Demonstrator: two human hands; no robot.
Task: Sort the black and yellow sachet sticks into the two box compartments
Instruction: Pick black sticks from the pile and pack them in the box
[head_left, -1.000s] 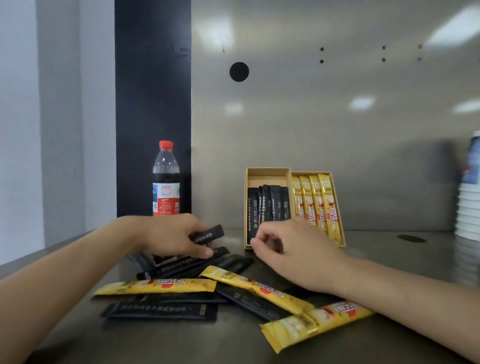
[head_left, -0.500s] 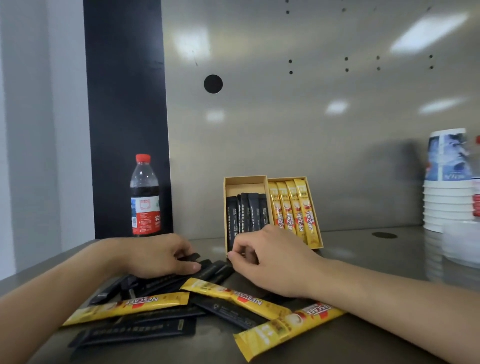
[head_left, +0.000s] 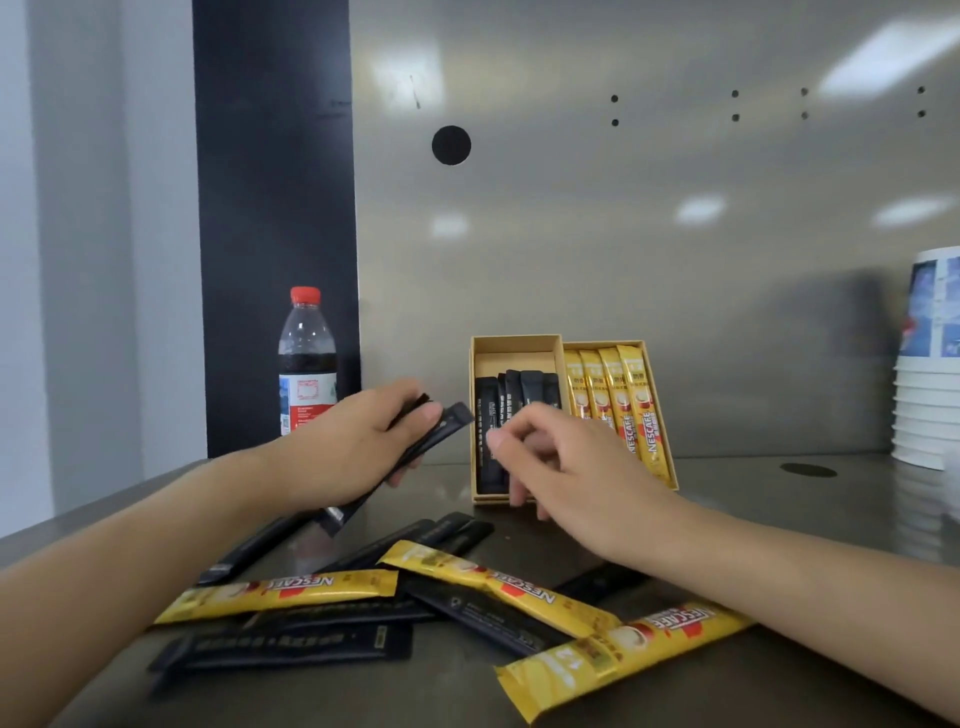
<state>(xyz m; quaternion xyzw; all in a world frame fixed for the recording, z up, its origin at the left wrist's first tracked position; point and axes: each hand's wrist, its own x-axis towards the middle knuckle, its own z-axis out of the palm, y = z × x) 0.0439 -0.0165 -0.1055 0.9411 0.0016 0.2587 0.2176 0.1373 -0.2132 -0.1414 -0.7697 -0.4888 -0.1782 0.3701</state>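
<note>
A tan two-compartment box (head_left: 517, 347) leans against the back wall; its left side holds several black sachet sticks (head_left: 530, 395), its right side several yellow ones (head_left: 618, 395). My left hand (head_left: 353, 441) is raised above the counter, shut on a couple of black sticks (head_left: 441, 431) whose tips point at the box. My right hand (head_left: 566, 467) hovers in front of the black compartment, fingers curled and pinched, with nothing visible in them. Loose on the counter lie three yellow sticks (head_left: 280, 595) (head_left: 498, 584) (head_left: 623, 654) and several black sticks (head_left: 291, 644).
A cola bottle with a red cap (head_left: 306, 364) stands left of the box by a black pillar. A stack of paper cups (head_left: 930, 364) sits at the right edge. The steel counter (head_left: 779, 519) has a dark round hole (head_left: 808, 470) near the cups.
My left hand has lifted off the pile with black sticks and moved toward the box. My right hand rose slightly in front of the black compartment.
</note>
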